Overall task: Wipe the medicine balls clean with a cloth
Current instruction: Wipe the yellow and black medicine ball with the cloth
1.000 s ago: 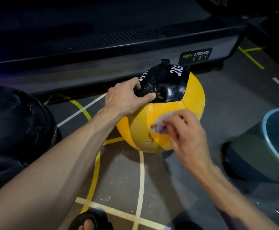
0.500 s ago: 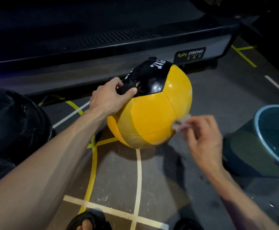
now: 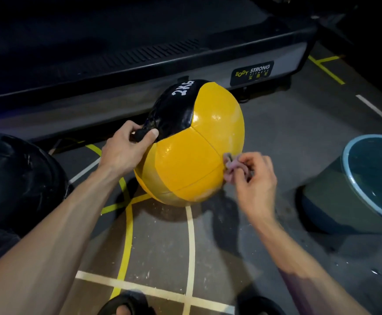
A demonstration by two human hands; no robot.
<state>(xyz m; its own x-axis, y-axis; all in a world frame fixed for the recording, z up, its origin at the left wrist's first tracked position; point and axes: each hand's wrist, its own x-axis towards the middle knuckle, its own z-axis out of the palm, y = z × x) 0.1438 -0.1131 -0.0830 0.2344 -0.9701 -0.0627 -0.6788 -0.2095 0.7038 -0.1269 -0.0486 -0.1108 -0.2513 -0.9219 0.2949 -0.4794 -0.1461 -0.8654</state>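
Yellow-and-black medicine ball sits on the gym floor by the treadmill's edge. Left hand clenches its black strap, right hand pinches a small cloth against the ball's right side.

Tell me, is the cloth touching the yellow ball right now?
Touching. The head view shows the cloth, pinched by the right hand, pressed against the ball with no gap.

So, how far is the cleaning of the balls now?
The yellow panels of the yellow and black ball shine wet, so look wiped. The left hand grips its strap; the right hand presses the cloth on its side. The black ball is untouched.
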